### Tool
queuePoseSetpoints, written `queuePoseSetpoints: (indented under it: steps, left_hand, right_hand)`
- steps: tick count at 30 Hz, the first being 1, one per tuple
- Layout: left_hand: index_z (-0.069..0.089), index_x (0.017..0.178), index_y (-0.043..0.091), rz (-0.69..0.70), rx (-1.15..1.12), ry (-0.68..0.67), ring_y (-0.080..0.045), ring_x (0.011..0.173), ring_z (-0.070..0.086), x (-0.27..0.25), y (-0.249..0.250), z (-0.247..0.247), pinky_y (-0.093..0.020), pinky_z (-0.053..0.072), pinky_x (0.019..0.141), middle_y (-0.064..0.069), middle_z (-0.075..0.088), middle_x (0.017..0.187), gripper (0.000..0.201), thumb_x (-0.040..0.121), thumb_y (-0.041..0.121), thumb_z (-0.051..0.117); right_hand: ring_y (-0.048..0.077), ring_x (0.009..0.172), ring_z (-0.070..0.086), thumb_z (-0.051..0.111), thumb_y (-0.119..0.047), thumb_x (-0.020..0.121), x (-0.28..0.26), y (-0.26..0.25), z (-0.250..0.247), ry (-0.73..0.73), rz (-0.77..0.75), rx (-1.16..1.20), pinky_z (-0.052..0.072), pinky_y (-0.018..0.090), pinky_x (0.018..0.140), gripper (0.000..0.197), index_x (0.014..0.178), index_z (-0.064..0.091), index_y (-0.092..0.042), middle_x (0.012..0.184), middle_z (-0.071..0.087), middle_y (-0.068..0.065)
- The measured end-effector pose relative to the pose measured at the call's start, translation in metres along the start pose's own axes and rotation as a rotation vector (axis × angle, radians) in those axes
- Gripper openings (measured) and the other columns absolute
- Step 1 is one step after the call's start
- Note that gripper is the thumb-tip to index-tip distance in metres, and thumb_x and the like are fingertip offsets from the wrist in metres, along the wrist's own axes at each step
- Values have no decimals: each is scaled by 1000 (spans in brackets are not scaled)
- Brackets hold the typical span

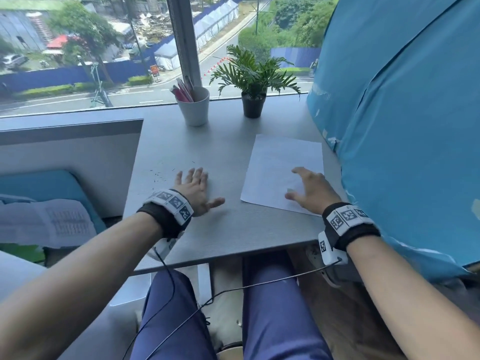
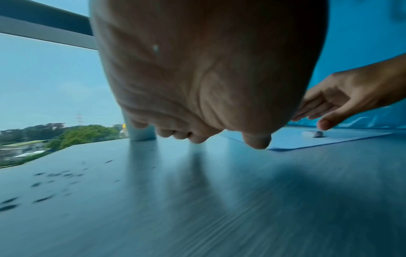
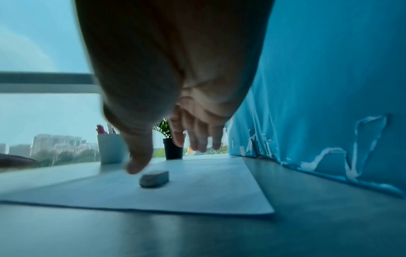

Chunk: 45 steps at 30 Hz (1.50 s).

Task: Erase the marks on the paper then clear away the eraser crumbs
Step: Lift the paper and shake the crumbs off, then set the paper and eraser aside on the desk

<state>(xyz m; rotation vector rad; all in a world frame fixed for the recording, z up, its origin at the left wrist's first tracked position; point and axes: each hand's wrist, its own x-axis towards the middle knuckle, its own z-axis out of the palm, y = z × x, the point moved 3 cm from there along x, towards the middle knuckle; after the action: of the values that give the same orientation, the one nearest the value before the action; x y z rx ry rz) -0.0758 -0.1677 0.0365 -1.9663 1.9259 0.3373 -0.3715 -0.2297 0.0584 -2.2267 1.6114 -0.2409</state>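
Head view: eraser crumbs (image 1: 158, 174) dot the bench (image 1: 223, 229) at far left. Beside them our left hand (image 1: 194, 190) spreads flat, empty. Rightward, our right hand (image 1: 310, 190) hovers, fingers spread, holding nothing, above the eraser (image 3: 154, 178) on the paper (image 1: 280, 162).

Matt white paper (image 1: 281, 167) lies under the right fingers (image 1: 301, 172); the smooth grey table (image 1: 220, 229) shows fine woodgrain beneath the left fingers (image 1: 193, 175).

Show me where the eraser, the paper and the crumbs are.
eraser (image 3: 154, 178): right wrist view, middle of its near side.
paper (image 1: 275, 162): head view, bare middle of the sheet.
crumbs (image 1: 159, 174): head view, middle of the dark specks on the desk.
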Motion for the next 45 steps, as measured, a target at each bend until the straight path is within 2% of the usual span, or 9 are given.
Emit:
queuePoseSetpoints:
  steps: [5,10,17,21,25,29,36,40,45]
  left_hand:
    - [-12,157,21,388,-74,-5,-19,150,-18,1,75,-7,-49,-8,121,1,-21,162,87,94,72,20]
    - [-14,155,32,481,-72,-52,-17,148,-20,10,85,10,-50,-9,120,6,-25,160,79,95,70,20]
    - [-16,154,29,186,-134,-42,-16,150,-17,3,-41,20,-49,-7,120,7,-26,158,95,79,82,11]
    - [-11,157,14,-30,-66,-28,-20,151,-12,1,-62,18,-46,-10,120,-4,-18,163,96,89,77,16]
    - [-13,156,16,161,-62,30,-20,150,-15,9,-6,4,-48,-13,120,-2,-19,163,92,91,75,15]
    - [-11,157,23,323,-149,-13,-18,150,-17,36,57,-4,-51,-16,118,3,-18,163,85,93,73,16]
    - [-8,158,24,184,-249,-7,-11,150,-14,68,25,-12,-48,-17,116,7,-17,163,85,93,75,15]
    - [-11,157,25,88,-259,-9,-12,150,-15,56,-34,0,-49,-14,118,7,-21,162,89,89,78,13]
    - [-9,157,12,-158,-128,-13,-20,151,-13,34,-75,5,-47,-15,119,-6,-16,164,102,86,81,12]
  right_hand:
    - [30,118,54,75,-32,79,-2,16,11,-60,166,-62,42,33,98,59,129,54,-9,130,59,12]
    - [29,125,48,78,-27,77,1,21,5,-98,139,-77,38,31,103,61,132,55,-13,135,55,10]
    - [31,127,48,74,-27,80,-2,25,6,-85,74,-74,37,34,105,61,135,53,-12,142,51,10]
    - [16,131,47,74,-26,84,-22,15,5,244,-122,128,34,31,111,59,137,54,-11,149,45,3]
    - [-3,75,59,78,-23,79,-54,-7,21,360,-249,262,51,21,74,17,93,72,-16,88,71,-8]
    - [5,68,57,80,-22,76,-58,-4,49,222,-286,243,50,28,67,18,72,62,-21,72,58,-12]
    - [18,72,55,66,-45,86,-51,-3,65,338,-225,47,51,32,65,41,120,64,-21,73,54,-5]
    - [23,76,60,49,-54,88,-48,-5,72,421,-195,36,51,31,65,54,111,72,-12,76,62,2]
    - [24,71,57,59,-44,86,-49,-2,75,478,-163,89,53,34,68,46,110,71,-6,72,60,3]
